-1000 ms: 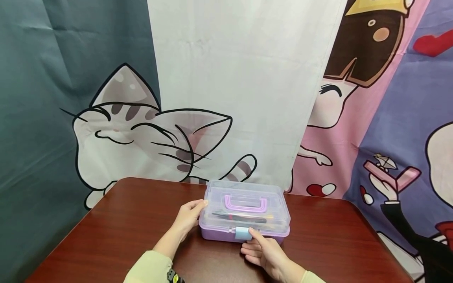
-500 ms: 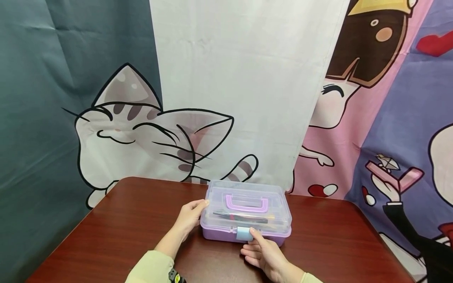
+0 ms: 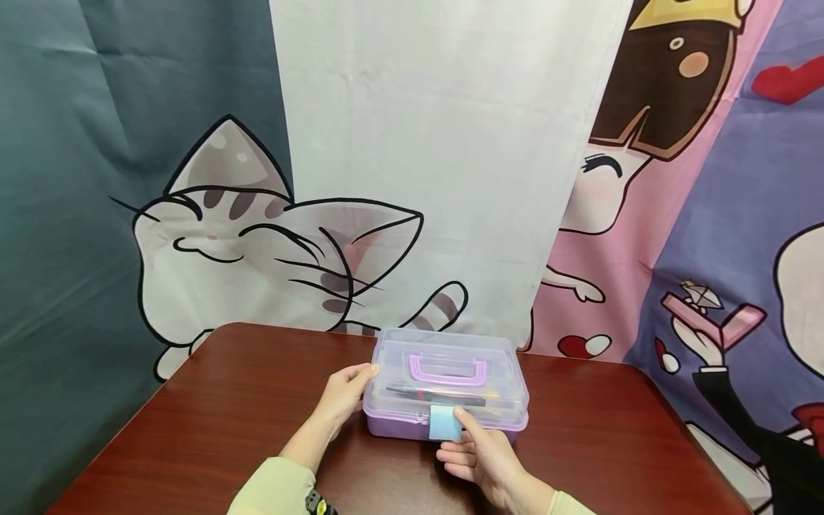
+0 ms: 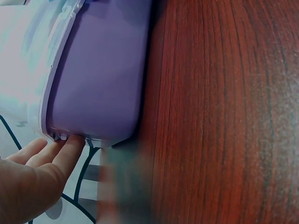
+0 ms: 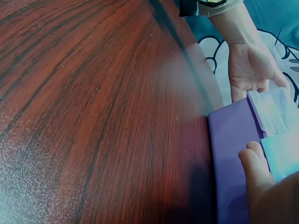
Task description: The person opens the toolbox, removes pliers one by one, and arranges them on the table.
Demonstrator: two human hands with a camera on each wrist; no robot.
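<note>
A plastic storage box [image 3: 508, 422] with a purple base stands on the table, its clear lid [image 3: 450, 342] down and its purple handle [image 3: 447, 372] folded flat. Through the lid show thin brush-like or pen-like things [image 3: 444, 395]. My left hand [image 3: 341, 393] grips the box's left end, thumb on the lid's edge; in the left wrist view, its fingers [image 4: 67, 151] touch the far side. At the front, my right hand [image 3: 483, 458] has its thumb on the light blue latch [image 3: 444, 423] and its fingers just below it. The right wrist view shows fingertips beside the latch's edge.
The box rests on a dark red wooden table [image 3: 225, 415], near its back edge. Right behind the table hangs a cartoon-printed curtain [image 3: 412, 143]. A dark watch or band [image 3: 318, 504] sits at the left sleeve.
The latch now looks taller and its upper edge reaches higher over the lid's rim. The right thumb has moved slightly up with it. The left hand and the box stay put.
</note>
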